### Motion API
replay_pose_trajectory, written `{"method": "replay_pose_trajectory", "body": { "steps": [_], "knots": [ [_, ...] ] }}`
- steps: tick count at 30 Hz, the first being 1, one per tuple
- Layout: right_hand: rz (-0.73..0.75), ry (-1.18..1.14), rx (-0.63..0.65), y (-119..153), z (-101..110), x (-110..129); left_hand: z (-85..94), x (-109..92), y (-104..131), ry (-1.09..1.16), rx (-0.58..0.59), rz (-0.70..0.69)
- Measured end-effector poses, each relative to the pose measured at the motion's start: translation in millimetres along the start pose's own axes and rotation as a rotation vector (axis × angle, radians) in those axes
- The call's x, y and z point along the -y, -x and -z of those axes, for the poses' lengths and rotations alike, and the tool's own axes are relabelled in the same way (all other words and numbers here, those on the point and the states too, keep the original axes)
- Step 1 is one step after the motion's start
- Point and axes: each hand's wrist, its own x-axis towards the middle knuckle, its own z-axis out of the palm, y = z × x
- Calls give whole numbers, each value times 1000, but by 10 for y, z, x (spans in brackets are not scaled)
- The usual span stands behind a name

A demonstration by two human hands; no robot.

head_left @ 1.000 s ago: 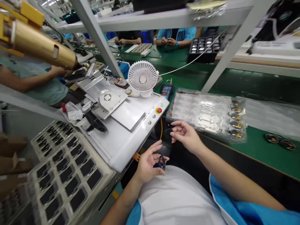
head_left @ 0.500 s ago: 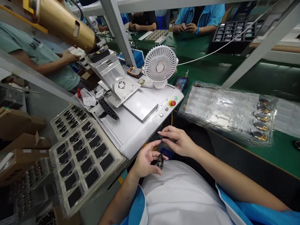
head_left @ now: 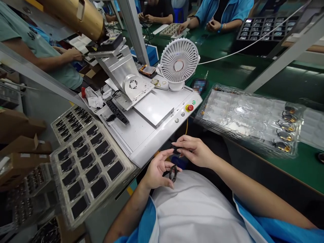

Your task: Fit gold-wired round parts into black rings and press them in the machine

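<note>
My left hand (head_left: 158,172) holds a dark ring-shaped part (head_left: 173,173) between thumb and lower fingers, its face turned sideways. The index finger of that hand stretches up toward my right hand (head_left: 196,152). There the thumb and fingertips pinch a small dark piece (head_left: 174,147), mostly hidden by the fingers, so its kind cannot be made out. Both hands are in front of my body, just off the near edge of a white machine (head_left: 141,145). A black slotted fixture (head_left: 116,112) lies on the machine's bed.
A white fan (head_left: 179,62) stands on the machine's back corner, near a red stop button (head_left: 189,107). Stacked trays (head_left: 57,168) with dark square pieces are at left. Clear plastic trays (head_left: 243,116) with round parts lie on the green table (head_left: 310,165). Co-workers (head_left: 225,13) sit opposite.
The view has shifted slightly, so the machine and trays appear displaced. My hands keep almost the same grip and place. Across the table, a co-worker's hands have moved apart.
</note>
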Motion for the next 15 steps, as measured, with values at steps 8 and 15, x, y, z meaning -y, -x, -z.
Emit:
{"method": "replay_pose_trajectory", "body": {
  "steps": [8,15],
  "knots": [
    [13,87,22,-114,8,70,-35,55,-70,87,-181,-4],
    [-221,71,-179,-979,318,10,32,-54,-109,18,-335,-103]
  ]
}}
